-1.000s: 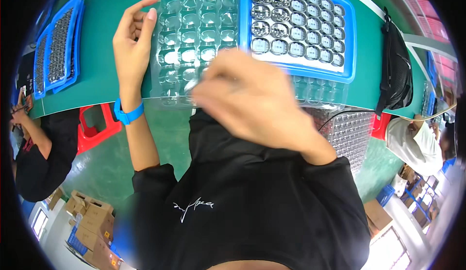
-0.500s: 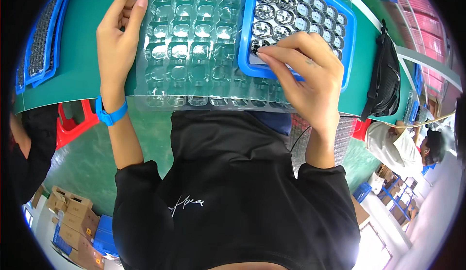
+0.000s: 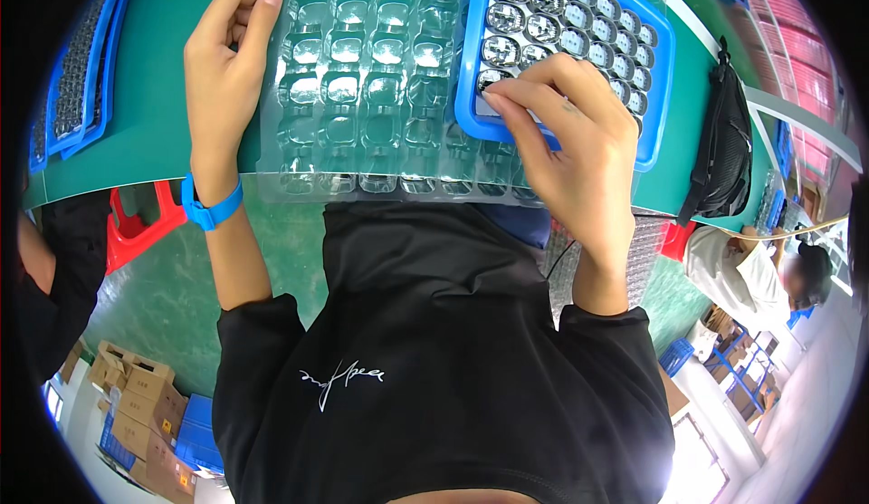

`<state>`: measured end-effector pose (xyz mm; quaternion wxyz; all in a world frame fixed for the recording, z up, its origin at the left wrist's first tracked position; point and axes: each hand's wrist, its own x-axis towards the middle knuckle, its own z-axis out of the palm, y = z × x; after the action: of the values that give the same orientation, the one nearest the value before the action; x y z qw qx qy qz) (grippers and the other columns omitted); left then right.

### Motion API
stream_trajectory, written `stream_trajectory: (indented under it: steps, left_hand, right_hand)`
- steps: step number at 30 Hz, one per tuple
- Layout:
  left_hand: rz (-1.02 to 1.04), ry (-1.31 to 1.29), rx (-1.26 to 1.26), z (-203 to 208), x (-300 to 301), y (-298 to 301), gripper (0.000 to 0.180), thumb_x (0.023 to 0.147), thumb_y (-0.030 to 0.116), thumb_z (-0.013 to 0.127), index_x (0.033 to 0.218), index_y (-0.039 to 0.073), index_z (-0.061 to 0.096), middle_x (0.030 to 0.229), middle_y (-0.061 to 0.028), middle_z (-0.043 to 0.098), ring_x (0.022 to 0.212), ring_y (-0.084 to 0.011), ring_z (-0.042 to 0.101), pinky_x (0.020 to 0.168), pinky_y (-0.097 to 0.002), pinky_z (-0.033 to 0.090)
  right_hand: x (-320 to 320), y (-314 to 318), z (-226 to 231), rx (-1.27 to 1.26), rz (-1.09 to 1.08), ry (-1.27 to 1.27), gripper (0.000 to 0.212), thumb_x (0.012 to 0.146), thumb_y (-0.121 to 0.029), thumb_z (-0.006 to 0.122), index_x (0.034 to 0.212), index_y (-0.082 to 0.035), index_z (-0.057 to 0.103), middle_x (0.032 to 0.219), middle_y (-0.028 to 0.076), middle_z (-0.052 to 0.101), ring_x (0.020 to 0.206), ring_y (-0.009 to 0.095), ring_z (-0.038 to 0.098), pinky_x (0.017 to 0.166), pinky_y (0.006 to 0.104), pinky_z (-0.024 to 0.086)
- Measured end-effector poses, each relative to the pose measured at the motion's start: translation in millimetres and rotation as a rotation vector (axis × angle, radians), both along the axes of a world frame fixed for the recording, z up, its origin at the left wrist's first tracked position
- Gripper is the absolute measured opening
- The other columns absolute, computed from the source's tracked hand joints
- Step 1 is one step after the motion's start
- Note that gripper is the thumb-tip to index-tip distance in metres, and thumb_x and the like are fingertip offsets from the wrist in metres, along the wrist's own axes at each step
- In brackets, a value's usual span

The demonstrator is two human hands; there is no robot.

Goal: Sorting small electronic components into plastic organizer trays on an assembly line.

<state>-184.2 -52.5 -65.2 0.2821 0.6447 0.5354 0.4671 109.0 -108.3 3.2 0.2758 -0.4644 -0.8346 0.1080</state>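
A blue tray [image 3: 480, 129] at the upper right bears rows of small rounded, dark and silvery parts. My right hand [image 3: 579, 133] reaches over its near left corner. Thumb and forefinger pinch together at the rim of a rounded dark-and-silver part [image 3: 493, 78], which still lies in the corner of the rows; the fingertips partly cover it. A clear plastic blister sheet [image 3: 380, 128] with rows of moulded pockets lies left of the tray. My left hand [image 3: 226, 60] is at its left edge, thumb and forefinger apart, the other fingers curled, holding nothing I can see.
The green table [image 3: 154, 96] carries blue trays of parts [image 3: 90, 69] at far left and a black bag [image 3: 724, 142] at right. A red stool [image 3: 145, 232] stands below. One person [image 3: 742, 268] sits at right, another person's arm [image 3: 36, 259] shows at left. Cardboard boxes [image 3: 145, 413] stand behind.
The whole view has shifted slightly, so tray, sheet and hands appear a little to the right. Both hands keep nearly the same pose; the right pinch remains at the corner part.
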Motion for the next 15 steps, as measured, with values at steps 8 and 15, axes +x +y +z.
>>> stream_trajectory:
  steps: [8,15]
  left_hand:
    - [0.004,-0.005,-0.008,-0.5,-0.7,-1.7,0.024,0.107,0.015,0.062,0.125,0.006,0.074,0.081,0.0091,0.048,0.073,-0.0018,0.037,0.062,-0.0210,0.027]
    - [0.028,0.037,0.008,2.8,-3.5,-2.0,0.021,0.104,0.018,0.066,0.122,0.014,0.076,0.080,0.0054,0.059,0.067,-0.0024,0.042,0.057,-0.0213,0.033]
  right_hand:
    - [-6.0,-6.0,-2.0,-0.008,-0.038,-0.022,0.006,0.086,0.000,0.076,0.092,-0.002,0.074,0.085,0.008,0.067,0.077,0.027,0.065,0.067,0.0357,0.051]
    - [-10.3,-14.7,-1.4,-0.034,-0.109,-0.019,0.015,0.087,-0.008,0.078,0.101,-0.004,0.073,0.087,0.009,0.064,0.080,0.027,0.066,0.069,0.0358,0.051]
